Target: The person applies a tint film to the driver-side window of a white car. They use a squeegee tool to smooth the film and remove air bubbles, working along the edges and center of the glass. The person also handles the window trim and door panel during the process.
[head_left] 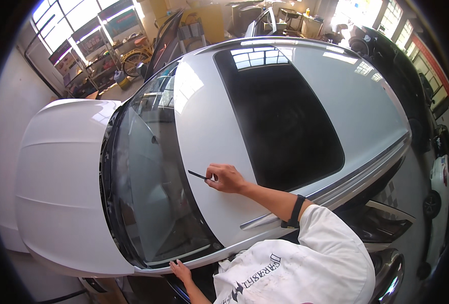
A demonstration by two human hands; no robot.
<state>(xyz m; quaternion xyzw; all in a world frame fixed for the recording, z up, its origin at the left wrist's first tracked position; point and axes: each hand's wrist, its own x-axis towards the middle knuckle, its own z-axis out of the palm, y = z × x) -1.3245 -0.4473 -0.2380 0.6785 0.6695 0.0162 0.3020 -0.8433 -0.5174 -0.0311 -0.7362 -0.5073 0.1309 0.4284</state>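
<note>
Over the front strip of the white car's roof, my right hand is closed in a pinch. Its fingers hold a thin, flat black strip that points left toward the top edge of the windshield. The exact kind of this strip cannot be made out. Down by the near windshield pillar, my left hand rests with fingers stretched out on the pillar's edge. Behind my right hand lies the dark sunroof panel. A black band circles my right forearm.
To the left spreads the car's white hood. A silver roof rail runs along the near side. Car doors stand open on both sides, the far one by shelves and a yellow bicycle. A dark car stands behind, at right.
</note>
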